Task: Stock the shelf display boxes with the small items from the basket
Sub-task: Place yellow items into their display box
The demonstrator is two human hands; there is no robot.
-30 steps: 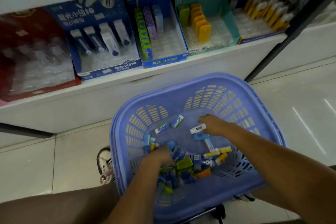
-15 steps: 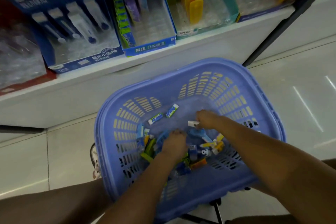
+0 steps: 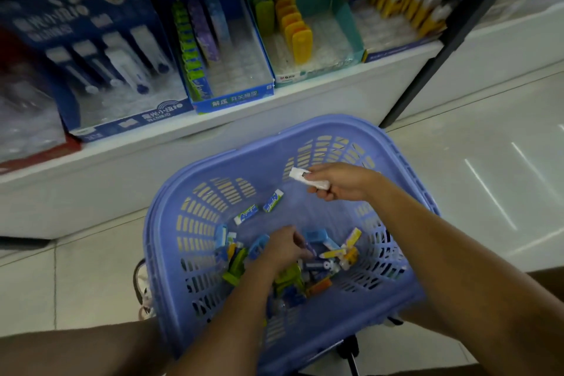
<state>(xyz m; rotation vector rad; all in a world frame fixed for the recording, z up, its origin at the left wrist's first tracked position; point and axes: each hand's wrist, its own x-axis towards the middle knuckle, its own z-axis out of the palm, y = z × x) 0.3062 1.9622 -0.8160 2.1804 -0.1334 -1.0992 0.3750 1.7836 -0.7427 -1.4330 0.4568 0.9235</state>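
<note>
A blue plastic basket [image 3: 189, 189] stands in front of me with a heap of small colourful items [image 3: 323, 265] on its bottom. My right hand [image 3: 341, 183] is raised over the basket's far side, shut on a white item [image 3: 300, 175]. My left hand [image 3: 285, 249] is down in the heap, pinching a small purple item [image 3: 309, 250]. Two loose erasers [image 3: 259, 207] lie apart near the back wall. On the white shelf stand display boxes: a dark blue one [image 3: 128, 122], a blue eraser box [image 3: 235, 98], a teal box [image 3: 351, 40] holding yellow and green pieces.
A red display box [image 3: 39, 152] sits at the far left and another blue box [image 3: 393, 49] with yellow items at the right. A black shelf upright [image 3: 427, 70] slants down to the tiled floor [image 3: 488, 131]. A shoe [image 3: 143, 290] shows left of the basket.
My right hand has lifted out of the heap with the white item and moved up toward the basket's far side. My left hand stays in the heap, now pinching a purple item.
</note>
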